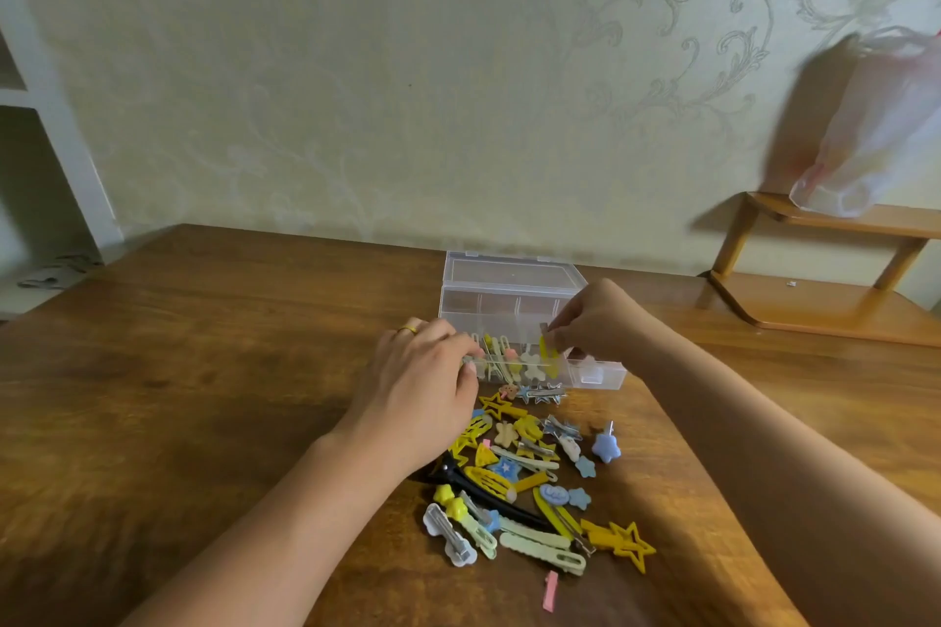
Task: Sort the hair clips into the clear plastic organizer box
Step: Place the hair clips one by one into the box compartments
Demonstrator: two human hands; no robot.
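Nearest you, a loose pile of clips on the grainy wood table: glossy plastic stars, flowers, flat snap bars, w/ a pink strip and a long black clip part hidden under your left forearm. Your left hand rests curled at the clear box, fingertips hidden; can't tell if it holds anything. Your right hand pinches a yellow clip over the box's front compartments. Box lid stands open behind. Blurred plastic bag far right.

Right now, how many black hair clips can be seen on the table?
1. The black clip lies at the left edge of the loose pile, partly under yellow clips. More may be hidden beneath.
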